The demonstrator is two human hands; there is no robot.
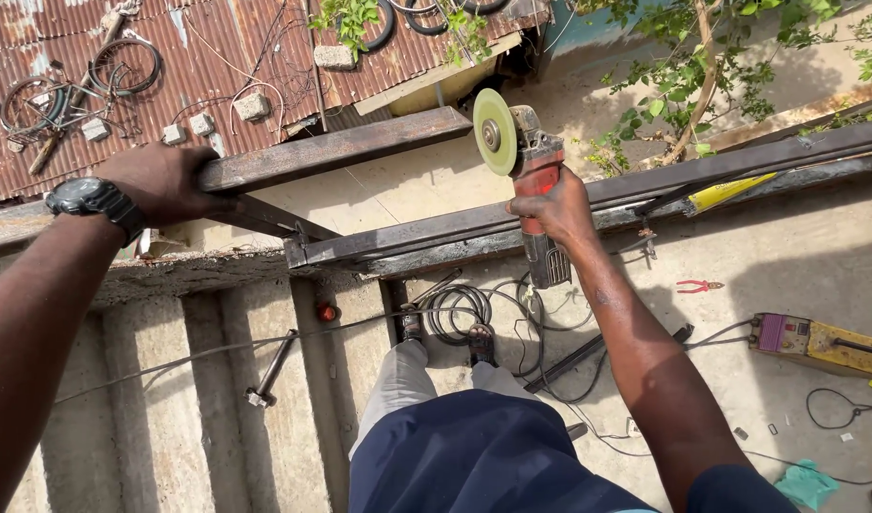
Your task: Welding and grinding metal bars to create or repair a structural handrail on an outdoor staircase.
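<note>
The left hand [165, 182] is wrapping its fingers over the end of a long rusty metal beam [331, 152]. The right hand [555, 211] is squeezing a red angle grinder [534, 190], its round green disc up in open air above a second dark steel bar [588, 209].

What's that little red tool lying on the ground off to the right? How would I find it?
Start at the long dark steel beam crossing the scene, then drop down to the concrete floor below its right half. There lie the pliers, alone above the yellow and purple box. Their red handles and small size set them apart from the hammer far left.
</note>
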